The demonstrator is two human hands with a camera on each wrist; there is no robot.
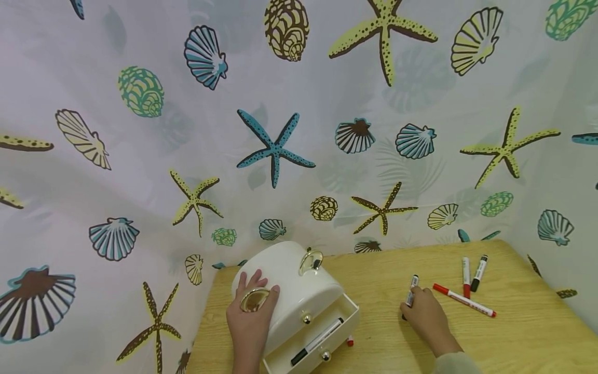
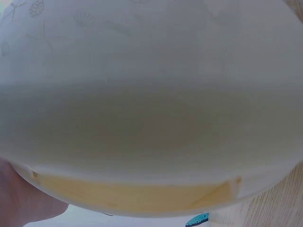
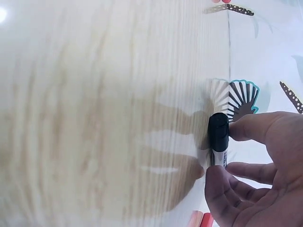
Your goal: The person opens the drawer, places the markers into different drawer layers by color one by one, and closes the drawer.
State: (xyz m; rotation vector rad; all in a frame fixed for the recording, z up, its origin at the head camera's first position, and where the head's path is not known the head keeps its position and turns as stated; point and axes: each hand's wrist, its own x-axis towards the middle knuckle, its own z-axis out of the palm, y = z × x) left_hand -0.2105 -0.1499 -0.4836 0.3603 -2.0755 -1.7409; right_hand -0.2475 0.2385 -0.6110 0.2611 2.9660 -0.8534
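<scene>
Behind the white box [image 1: 285,272], the worktop [image 1: 378,296] ends against shell-printed cloth [image 1: 317,176]. Right of the box, across a stretch of wood, the right hand [image 1: 428,314] pinches a marker [image 1: 412,292]; the left hand [image 1: 251,318] rests spread-fingered atop the box.

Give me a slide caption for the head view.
Left hand on a white box with a marker in its open drawer; right hand pinching a second marker.

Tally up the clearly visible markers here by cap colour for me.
Black: 3 (held marker, drawer marker, table marker)
Red: 2 (far marker, near marker)
Total: 5
Not counted: a red tip by the drawer, too hidden to tell.
</scene>
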